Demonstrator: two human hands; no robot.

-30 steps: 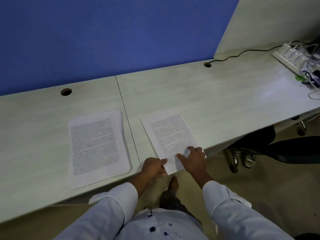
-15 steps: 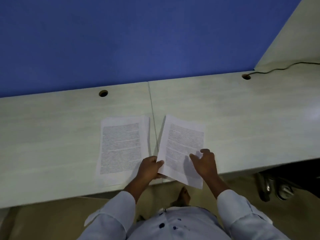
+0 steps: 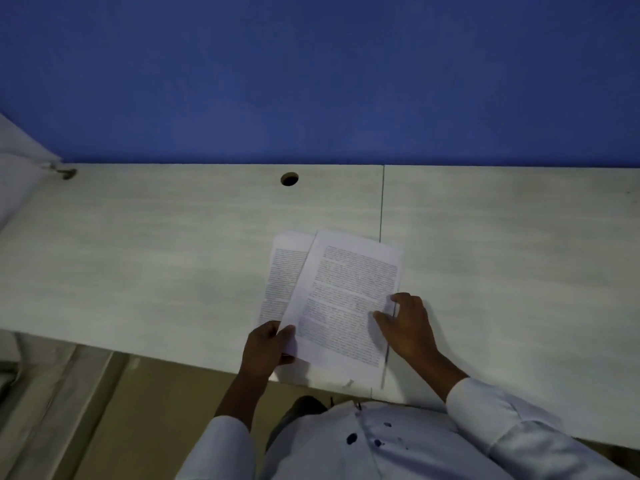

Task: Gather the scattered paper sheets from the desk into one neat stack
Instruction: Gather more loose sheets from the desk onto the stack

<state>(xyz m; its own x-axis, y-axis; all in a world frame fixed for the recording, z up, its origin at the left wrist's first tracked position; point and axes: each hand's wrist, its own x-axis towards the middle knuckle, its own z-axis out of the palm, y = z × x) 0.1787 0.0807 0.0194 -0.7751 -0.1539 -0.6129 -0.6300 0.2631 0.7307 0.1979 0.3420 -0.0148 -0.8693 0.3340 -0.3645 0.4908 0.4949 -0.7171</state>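
Note:
A printed paper sheet (image 3: 346,296) lies askew over the stack of printed sheets (image 3: 282,271) near the front edge of the pale desk (image 3: 156,254). The stack shows only as a strip at the sheet's left. My left hand (image 3: 268,348) pinches the sheet's lower left corner, thumb on top. My right hand (image 3: 407,323) is at the sheet's right edge, with its fingers touching the paper. The lower edge of the sheet hangs slightly past the desk's front edge.
A blue partition (image 3: 311,81) stands along the back of the desk. A round cable hole (image 3: 289,179) is behind the papers, and a seam (image 3: 382,202) splits the desktop. A pale side panel (image 3: 20,157) is at the far left. Floor shows below the front edge.
The loose sheet has moved left from beside the stack to on top of it, held by both hands. The view has swung left, so the power strip and cable are out of sight.

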